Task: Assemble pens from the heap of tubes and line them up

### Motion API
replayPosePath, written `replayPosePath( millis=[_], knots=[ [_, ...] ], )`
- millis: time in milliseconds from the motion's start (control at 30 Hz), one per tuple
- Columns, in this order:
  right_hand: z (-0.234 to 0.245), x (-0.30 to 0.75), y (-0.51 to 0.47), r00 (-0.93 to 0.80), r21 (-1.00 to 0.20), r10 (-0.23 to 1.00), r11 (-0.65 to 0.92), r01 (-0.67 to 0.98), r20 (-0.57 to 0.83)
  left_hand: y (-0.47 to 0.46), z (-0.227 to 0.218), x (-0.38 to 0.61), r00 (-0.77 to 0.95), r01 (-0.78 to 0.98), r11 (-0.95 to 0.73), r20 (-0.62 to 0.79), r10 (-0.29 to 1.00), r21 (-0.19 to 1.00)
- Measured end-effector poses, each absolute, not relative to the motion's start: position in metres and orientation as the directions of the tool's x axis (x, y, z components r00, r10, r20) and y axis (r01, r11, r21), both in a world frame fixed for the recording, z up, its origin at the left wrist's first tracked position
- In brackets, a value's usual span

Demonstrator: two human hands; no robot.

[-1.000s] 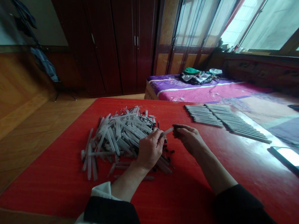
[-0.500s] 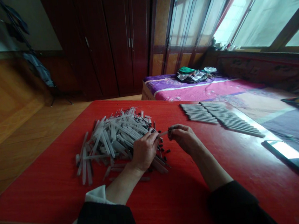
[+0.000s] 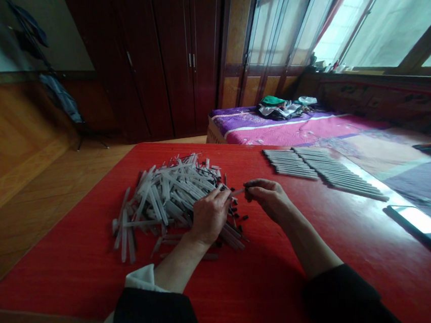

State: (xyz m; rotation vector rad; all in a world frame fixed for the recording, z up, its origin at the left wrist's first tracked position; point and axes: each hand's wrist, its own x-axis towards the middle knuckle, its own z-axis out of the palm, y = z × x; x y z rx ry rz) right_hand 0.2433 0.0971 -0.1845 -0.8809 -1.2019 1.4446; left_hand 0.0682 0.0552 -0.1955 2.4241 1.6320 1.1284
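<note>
My left hand (image 3: 209,215) is closed on a pale plastic tube (image 3: 237,192) whose end sticks out toward the right. Fingertips of my right hand (image 3: 269,197) are pinched together at that tube's end, on a small dark piece that is too small to name. Both hands hover just above the red table (image 3: 97,274). Left of them lies a loose heap of pale tubes (image 3: 165,197), with several small black caps (image 3: 239,215) scattered under my left hand.
Two neat rows of tubes (image 3: 323,171) lie side by side at the table's far right. A phone with a lit screen (image 3: 419,220) rests near the right edge. Beyond the table are a pink and purple bed (image 3: 273,125), dark wardrobes and a wooden floor.
My hands have drawn closer together, so less of the tube shows between them. The camera shifted slightly; the heap and rows stayed put.
</note>
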Motion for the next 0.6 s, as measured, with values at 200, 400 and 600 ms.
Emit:
replayPosePath(
  millis=[200,400,600],
  knots=[
    [-0.1892,0.2444,0.0969,-0.272,-0.982,0.956,0.067,-0.176,0.114,0.0565,-0.1966,0.0681,0.183,0.809,-0.446,0.557,0.810,0.383],
    [-0.1886,0.2433,0.0978,-0.289,-0.984,0.950,0.073,-0.161,0.118,0.0579,-0.1969,0.0678,0.171,0.815,-0.441,0.571,0.803,0.376],
    [-0.1876,0.2420,0.1002,-0.126,-0.959,0.991,0.008,-0.283,0.045,0.0572,-0.1965,0.0681,0.163,0.808,-0.435,0.559,0.813,0.397]
  ],
)
